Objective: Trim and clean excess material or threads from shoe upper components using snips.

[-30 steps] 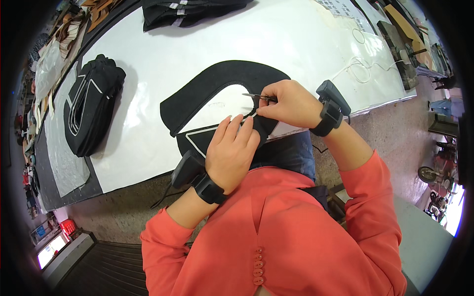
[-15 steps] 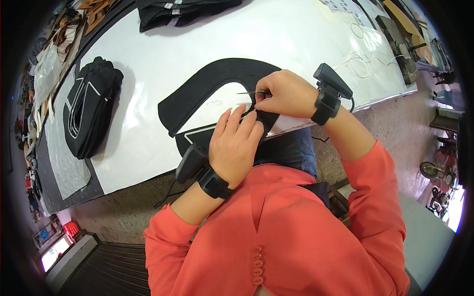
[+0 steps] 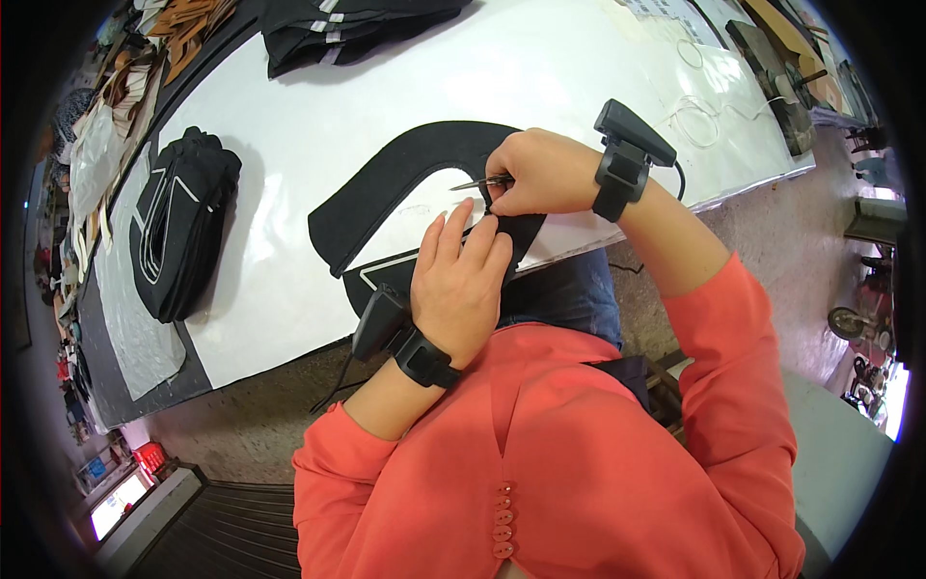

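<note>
A curved black fabric piece (image 3: 405, 174) with a white stitched line lies on the white table (image 3: 318, 106) at its near edge. My left hand (image 3: 461, 280) presses flat on the near end of the fabric, fingers together. My right hand (image 3: 540, 174) is closed around small metal scissors (image 3: 477, 182), whose tips point left over the inner curve of the fabric. Each wrist carries a black strap with a small black device.
A stack of black fabric pieces with white trim (image 3: 178, 227) lies at the left of the table. More black pieces (image 3: 338, 24) sit at the far edge. White cord (image 3: 694, 106) and dark tools (image 3: 772, 68) lie at the right. Bare floor (image 3: 801, 241) is beyond the table.
My right hand with the scissors has shifted slightly left along the fabric's inner edge. My left hand stays pressed on the fabric.
</note>
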Tool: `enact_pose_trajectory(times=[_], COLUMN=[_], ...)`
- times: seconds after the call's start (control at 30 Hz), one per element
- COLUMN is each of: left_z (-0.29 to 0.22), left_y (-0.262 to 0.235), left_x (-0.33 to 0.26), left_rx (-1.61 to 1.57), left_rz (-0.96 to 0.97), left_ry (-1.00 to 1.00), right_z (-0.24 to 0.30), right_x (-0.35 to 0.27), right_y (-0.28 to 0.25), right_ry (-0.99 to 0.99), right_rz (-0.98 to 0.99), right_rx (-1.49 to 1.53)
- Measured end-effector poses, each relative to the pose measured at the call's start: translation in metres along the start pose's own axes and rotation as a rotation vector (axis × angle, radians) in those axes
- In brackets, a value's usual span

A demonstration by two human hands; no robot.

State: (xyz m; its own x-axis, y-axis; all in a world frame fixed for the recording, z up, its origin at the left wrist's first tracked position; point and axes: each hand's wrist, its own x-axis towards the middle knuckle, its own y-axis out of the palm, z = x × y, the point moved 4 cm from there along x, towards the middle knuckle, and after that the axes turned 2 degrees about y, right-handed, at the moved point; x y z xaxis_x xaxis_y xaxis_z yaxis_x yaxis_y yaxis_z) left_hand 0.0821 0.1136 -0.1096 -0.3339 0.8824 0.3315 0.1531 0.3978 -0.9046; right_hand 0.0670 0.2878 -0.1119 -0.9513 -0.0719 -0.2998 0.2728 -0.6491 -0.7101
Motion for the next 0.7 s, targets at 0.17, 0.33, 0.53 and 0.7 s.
enact_pose_trajectory(times=[0.17,0.33,0.53,0.7], left_z=[-0.001,-0.002,-0.004,0.006], left_y=[0.001,0.004,0.000,-0.002], left_x=[-0.003,-0.001,-0.001,-0.007], left_rx=[0.010,-0.021,0.044,-0.050], left_rz=[0.004,0.016,0.013,0.058], left_ry=[-0.018,-0.032,-0.047,-0.009], right_z=[0.005,-0.002,0.003,0.005], right_x=[0.002,0.007,0.006,0.002], right_y=[-0.010,-0.009,-0.012,-0.003], right_ry=[-0.023,-0.040,-0.046,-0.008], right_rz=[0.031,0.034,0.006,-0.016], right_rx=[0.001,-0.017,0.000,-0.025])
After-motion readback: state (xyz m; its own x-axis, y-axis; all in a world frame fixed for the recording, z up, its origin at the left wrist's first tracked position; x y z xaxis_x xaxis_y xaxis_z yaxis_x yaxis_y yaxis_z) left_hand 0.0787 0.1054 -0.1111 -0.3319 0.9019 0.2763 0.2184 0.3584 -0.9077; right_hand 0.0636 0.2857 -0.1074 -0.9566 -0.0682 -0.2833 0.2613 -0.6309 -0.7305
